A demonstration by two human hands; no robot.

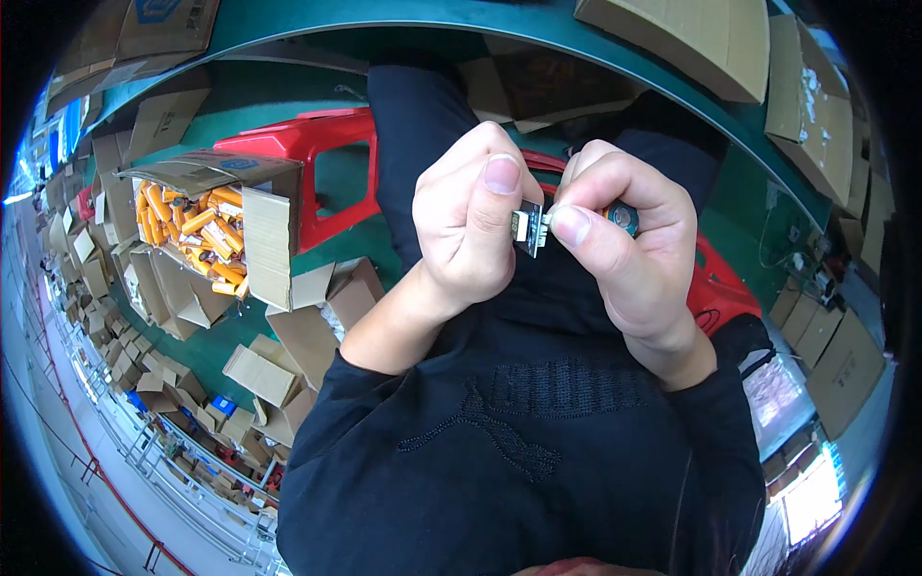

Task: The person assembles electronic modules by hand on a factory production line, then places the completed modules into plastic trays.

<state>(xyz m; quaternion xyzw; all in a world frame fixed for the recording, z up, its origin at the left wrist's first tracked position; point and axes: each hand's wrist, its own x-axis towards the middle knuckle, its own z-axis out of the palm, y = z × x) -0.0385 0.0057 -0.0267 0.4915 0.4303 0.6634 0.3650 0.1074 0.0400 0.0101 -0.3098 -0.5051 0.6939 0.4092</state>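
Observation:
My left hand [466,216] is closed, pinching a small black circuit board [530,230] between thumb and curled fingers. The board stands upright and has a pale component on its face and small white pieces along its right edge. My right hand [634,254] is closed as well, its thumb and forefinger pressed together at a small white connector [545,221] beside that edge. Whether the connector is seated on the board, I cannot tell. A dark, round-ended cylindrical part [622,219] with a teal rim sits within the curled fingers of my right hand.
To the left, an open cardboard box [267,235] full of orange cylinders stands by a red plastic stool [331,158]. A green table edge [499,17] curves across the far side, carrying cardboard boxes [691,43]. More cartons [264,370] lie on the floor at left.

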